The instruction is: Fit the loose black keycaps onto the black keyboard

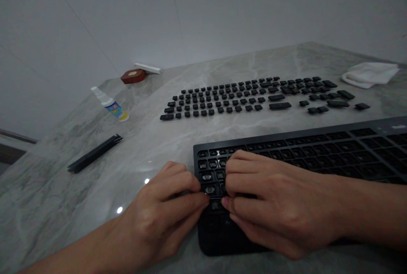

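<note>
A black keyboard (219, 240) with its keycaps off lies in front of me, and its bare key sockets show. At its lower left corner my left hand (162, 210) is closed, thumb and finger pressed together at the edge of the bottom-row socket. My right hand (273, 202) rests over the keyboard with curled fingers, its fingertips at the other side of that same socket. Whatever either hand pinches is too small or hidden to make out. Beyond the keyboard, loose black keycaps (203, 113) are laid out in rows on the table.
A spray bottle (111, 105) with a colourful label lies at the left. Nearer is a black, slim tool (93, 154) with metal tips. A reddish-brown box (133, 76) and a white bar (148, 68) sit by the wall. A white cloth (369, 74) lies far right on the marbled table (63, 210).
</note>
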A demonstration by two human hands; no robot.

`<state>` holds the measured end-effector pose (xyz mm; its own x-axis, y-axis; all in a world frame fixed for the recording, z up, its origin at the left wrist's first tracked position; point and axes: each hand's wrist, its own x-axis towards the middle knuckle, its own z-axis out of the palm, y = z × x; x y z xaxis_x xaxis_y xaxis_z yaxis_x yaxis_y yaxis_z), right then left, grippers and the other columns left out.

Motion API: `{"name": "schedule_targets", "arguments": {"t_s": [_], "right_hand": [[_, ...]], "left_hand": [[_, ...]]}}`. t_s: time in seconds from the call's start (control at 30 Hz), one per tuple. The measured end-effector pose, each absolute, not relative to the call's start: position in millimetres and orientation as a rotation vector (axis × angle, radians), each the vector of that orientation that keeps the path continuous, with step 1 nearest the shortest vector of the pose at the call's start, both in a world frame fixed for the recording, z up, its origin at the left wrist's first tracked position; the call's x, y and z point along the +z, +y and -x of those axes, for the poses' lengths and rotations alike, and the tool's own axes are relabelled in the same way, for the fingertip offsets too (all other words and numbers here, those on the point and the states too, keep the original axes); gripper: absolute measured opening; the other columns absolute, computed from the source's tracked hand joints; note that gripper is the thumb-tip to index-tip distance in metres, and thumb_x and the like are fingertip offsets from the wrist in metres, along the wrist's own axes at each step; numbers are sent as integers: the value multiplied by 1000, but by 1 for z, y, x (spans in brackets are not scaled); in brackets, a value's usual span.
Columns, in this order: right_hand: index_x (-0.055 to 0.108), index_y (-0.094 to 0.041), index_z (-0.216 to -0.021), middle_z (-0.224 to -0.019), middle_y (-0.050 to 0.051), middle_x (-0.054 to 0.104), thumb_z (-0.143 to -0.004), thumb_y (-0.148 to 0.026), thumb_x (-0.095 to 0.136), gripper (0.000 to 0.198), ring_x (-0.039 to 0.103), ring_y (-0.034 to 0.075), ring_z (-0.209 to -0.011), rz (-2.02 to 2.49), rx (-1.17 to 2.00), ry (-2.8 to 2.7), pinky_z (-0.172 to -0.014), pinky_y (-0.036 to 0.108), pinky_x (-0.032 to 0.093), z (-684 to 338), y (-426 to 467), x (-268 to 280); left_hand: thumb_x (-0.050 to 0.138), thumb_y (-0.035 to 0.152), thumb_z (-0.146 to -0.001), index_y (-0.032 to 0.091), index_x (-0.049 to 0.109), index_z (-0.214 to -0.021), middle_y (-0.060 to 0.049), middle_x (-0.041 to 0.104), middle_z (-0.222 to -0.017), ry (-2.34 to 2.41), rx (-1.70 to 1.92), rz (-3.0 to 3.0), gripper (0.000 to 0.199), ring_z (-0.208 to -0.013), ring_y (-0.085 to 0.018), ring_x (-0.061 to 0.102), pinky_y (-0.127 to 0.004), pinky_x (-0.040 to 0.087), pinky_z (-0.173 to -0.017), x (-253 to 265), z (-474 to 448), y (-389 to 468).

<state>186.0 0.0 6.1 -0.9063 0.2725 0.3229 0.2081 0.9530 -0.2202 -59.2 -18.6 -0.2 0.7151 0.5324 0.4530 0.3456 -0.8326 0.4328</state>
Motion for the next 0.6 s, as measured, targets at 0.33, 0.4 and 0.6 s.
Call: {"name": "schedule_targets", "arguments": {"t_s": [0.33,0.4,0.6], "right_hand": [[67,-14,-82,-76,5,57,-91,-14,55,16,43,18,-69,367,238,-2729,-65,35,33,-188,3,7],[68,-14,-82,-76,5,57,-91,-14,55,16,42,18,-68,363,224,-2724,-65,35,32,-189,3,8],[71,-14,-82,-74,4,57,-90,-16,57,16,41,18,-67,357,197,-2722,-63,36,30,-189,2,7]], "left_hand": [[58,2,-92,15,68,-93,-5,60,-87,801,755,-2537,16,-78,-15,59,-27,52,-71,3,61,-19],[57,2,-92,16,67,-94,-4,60,-87,816,732,-2523,17,-77,-14,59,-26,52,-70,3,61,-20],[55,1,-90,16,66,-93,-3,58,-86,840,702,-2514,19,-75,-13,58,-24,50,-68,7,58,-20]]}}
